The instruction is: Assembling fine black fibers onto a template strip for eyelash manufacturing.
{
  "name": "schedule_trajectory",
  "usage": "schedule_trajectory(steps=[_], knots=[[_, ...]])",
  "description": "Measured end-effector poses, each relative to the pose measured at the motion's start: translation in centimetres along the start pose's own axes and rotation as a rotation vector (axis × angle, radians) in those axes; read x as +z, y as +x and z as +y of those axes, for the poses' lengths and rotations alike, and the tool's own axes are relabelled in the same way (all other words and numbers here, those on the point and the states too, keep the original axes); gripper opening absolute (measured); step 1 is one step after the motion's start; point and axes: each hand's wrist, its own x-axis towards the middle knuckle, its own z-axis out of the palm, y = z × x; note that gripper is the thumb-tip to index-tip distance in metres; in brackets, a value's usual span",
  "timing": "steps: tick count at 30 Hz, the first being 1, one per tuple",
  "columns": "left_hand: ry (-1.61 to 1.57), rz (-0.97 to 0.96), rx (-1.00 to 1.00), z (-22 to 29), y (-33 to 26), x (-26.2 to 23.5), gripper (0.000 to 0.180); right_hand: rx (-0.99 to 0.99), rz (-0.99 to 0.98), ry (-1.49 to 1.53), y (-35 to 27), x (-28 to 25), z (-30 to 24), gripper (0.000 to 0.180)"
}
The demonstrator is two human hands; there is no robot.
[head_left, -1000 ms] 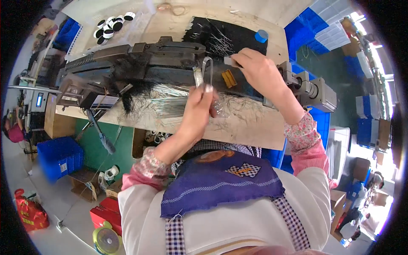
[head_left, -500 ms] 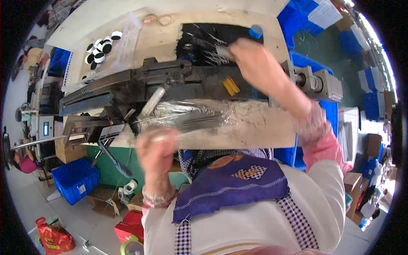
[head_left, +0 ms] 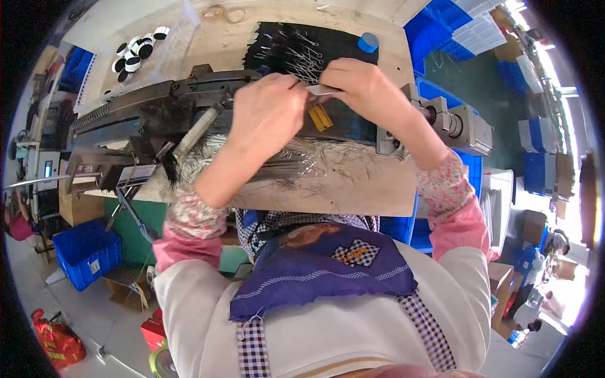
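We hold the thin metal strip (head_left: 324, 92) over the machine (head_left: 189, 107), long axis running left-right, right hand (head_left: 362, 88) pinched on its right end, left hand (head_left: 268, 116) closed at its left end, equally near.

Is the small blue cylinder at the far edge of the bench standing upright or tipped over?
Upright. The blue cylinder stands on its flat end on the wooden bench, its round top facing the camera, beyond both hands.

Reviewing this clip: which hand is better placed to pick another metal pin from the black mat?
Probably the right hand: it lies closest to the black mat of pins. The left hand sits nearer, over the machine.
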Motion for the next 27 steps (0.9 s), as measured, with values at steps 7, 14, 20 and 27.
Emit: schedule_trajectory(steps=[7, 14, 20, 27], knots=[[0.26, 0.455, 0.146, -1.7, -1.3, -1.3, 0.015, -0.029, 0.16, 0.136, 1.9, 1.6, -0.6, 0.015], [-1.414, 0.442, -0.721, 0.8, -10.2, 2.8, 0.034, 0.125, 0.044, 0.232, 4.5, 4.4, 1.0, 0.019], [-2.783, -0.029, -0.751, -2.2, -5.0, -4.3, 0.053, 0.206, -0.005, 0.217, 4.0, 4.6, 0.6, 0.015], [-1.347, 0.019, -1.02, 3.2, -7.2, 1.8, 0.025, 0.157, 0.035, 0.136, 4.3, 4.3, -0.9, 0.015]])
